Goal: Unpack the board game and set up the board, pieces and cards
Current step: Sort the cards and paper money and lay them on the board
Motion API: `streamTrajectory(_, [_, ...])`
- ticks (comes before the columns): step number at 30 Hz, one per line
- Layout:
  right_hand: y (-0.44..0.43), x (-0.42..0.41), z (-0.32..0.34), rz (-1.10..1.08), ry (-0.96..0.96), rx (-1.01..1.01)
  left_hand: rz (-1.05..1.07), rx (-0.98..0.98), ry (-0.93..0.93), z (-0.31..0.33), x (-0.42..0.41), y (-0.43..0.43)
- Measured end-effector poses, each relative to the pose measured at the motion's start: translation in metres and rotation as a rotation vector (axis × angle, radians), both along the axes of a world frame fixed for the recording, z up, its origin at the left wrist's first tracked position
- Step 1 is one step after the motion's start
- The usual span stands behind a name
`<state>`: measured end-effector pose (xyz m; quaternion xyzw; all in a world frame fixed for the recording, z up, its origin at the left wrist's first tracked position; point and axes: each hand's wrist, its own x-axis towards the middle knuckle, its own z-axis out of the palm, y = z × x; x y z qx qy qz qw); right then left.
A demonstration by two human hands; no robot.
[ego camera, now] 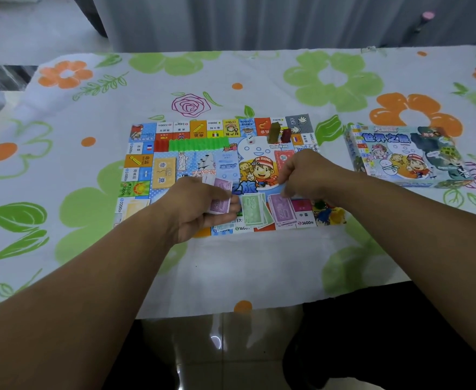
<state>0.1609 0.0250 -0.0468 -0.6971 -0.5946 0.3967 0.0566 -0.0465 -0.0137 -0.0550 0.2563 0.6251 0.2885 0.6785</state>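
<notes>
The colourful game board (152,153) lies flat in the middle of the table. My left hand (200,209) grips a stack of purple paper money (219,205) over the board's near edge. My right hand (307,175) pinches a light blue note (279,190) just right of centre. A green money pile (252,209) and a purple money pile (281,209) lie on the board between my hands. A row of green houses (198,144), red pieces (286,135), a white die (250,139) and a yellow card deck (163,173) rest on the board. Coloured pawns (328,213) sit at its near right corner.
The game box (405,156) lies to the right of the board on the floral tablecloth (259,263). The table's near edge runs just below my forearms, with tiled floor beneath. A grey curtain hangs behind the table.
</notes>
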Motion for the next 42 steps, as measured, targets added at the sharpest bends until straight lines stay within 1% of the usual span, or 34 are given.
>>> streamTrajectory(2, [0.000,-0.002,-0.001,0.008,-0.006,0.008,-0.005,0.003,-0.009,-0.001,-0.001,0.000])
streamTrajectory(4, [0.001,-0.005,-0.001,0.021,0.030,0.052,-0.016,0.007,-0.012,-0.001,-0.001,-0.001])
streamTrajectory(6, [0.000,-0.008,0.000,0.025,0.138,0.086,-0.030,0.013,-0.009,-0.001,-0.001,-0.001])
streamTrajectory(8, [-0.003,-0.013,0.003,0.036,0.259,0.068,-0.037,0.022,-0.007,-0.001,0.000,-0.002])
streamTrajectory(10, [-0.004,-0.019,0.004,0.067,0.322,0.035,-0.029,0.028,-0.012,-0.001,0.000,-0.002])
streamTrajectory(14, [-0.007,-0.026,0.003,0.084,0.362,0.024,-0.020,0.041,-0.035,-0.002,0.003,-0.003])
streamTrajectory(18, [-0.008,-0.026,0.001,0.056,0.394,0.011,-0.032,0.046,-0.041,-0.001,0.008,-0.003])
streamTrajectory(25, [0.001,0.001,0.005,-0.017,0.303,-0.031,-0.040,0.014,-0.027,-0.004,0.008,-0.001])
streamTrajectory(31, [0.005,0.023,0.006,0.039,0.155,-0.049,-0.025,-0.005,-0.025,-0.005,0.008,0.002])
streamTrajectory(35, [0.002,0.022,0.003,0.138,0.047,-0.021,-0.015,-0.011,-0.062,-0.003,0.011,0.001])
streamTrajectory(38, [0.001,0.020,0.000,0.168,0.014,-0.012,-0.008,-0.013,-0.082,-0.003,0.011,0.000])
streamTrajectory(42, [0.002,0.017,-0.003,0.183,-0.079,0.020,-0.009,-0.027,-0.113,-0.003,0.009,0.000])
